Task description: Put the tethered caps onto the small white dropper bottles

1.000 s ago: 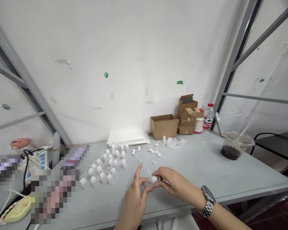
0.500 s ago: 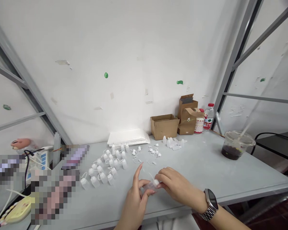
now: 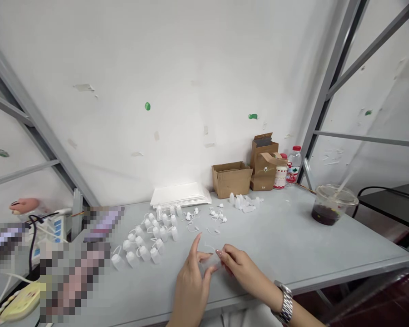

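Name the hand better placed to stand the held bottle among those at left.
Probably the left hand: it grips the held bottle and is nearer the standing bottles. The right hand is at its other end, farther from them.

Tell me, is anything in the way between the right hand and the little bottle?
Nothing that I can see. The left hand holds the little bottle, and the right hand already has its fingers at the other end. The loose white caps lie farther back on the table.

Brown paper bag: white logo, print beneath too small to read
Bottle label: red and white, lettering unreadable
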The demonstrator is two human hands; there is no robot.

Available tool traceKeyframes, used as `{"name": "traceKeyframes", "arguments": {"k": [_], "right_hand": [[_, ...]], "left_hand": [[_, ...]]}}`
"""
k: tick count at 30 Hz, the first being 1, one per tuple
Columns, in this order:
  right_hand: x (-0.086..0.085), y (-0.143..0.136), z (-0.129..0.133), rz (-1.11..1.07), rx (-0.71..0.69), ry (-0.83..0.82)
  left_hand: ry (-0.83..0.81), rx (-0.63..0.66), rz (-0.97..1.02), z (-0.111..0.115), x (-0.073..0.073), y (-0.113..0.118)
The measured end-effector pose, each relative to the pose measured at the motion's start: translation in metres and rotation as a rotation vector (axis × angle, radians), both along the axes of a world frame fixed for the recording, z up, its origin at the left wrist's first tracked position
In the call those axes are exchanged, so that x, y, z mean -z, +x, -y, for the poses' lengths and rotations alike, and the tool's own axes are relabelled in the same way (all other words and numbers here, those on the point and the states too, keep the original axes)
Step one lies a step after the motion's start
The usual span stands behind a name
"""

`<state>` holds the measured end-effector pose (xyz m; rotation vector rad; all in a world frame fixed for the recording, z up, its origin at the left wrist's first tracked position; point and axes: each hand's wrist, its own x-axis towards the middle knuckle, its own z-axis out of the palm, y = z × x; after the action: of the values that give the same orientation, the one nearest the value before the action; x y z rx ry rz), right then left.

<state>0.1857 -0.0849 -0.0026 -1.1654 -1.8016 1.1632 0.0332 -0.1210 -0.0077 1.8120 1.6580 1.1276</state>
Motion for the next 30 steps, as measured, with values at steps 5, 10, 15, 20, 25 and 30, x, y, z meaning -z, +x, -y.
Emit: {"name": "traceKeyframes", "arguments": {"k": [5,10,15,20,25,30], "right_hand": [[-0.011,0.001,-0.006,0.018,0.096,0.265],[-0.018,-0.007,0.000,0.075,0.054,0.581],[-0.014,-0.012,0.012,-0.127,0.139,0.620],[-0.012,-0.013,0.020,-0.349,0.313,0.327],[-0.013,-0.012,0.014,-0.622,0.396,0.111],[-0.013,-0.008,0.010,-0.567,0.421,0.126]], "left_hand": [[-0.090,-0.054,0.011,0.002,-0.007,0.001],[-0.162,-0.099,0.110,0.004,-0.016,0.005],[-0.171,-0.101,0.424,0.006,-0.020,0.008],[-0.199,0.056,0.734,0.009,-0.018,0.014],[-0.177,-0.012,0.690,0.013,-0.020,0.018],[-0.141,-0.049,0.592,0.016,-0.021,0.017]]}}
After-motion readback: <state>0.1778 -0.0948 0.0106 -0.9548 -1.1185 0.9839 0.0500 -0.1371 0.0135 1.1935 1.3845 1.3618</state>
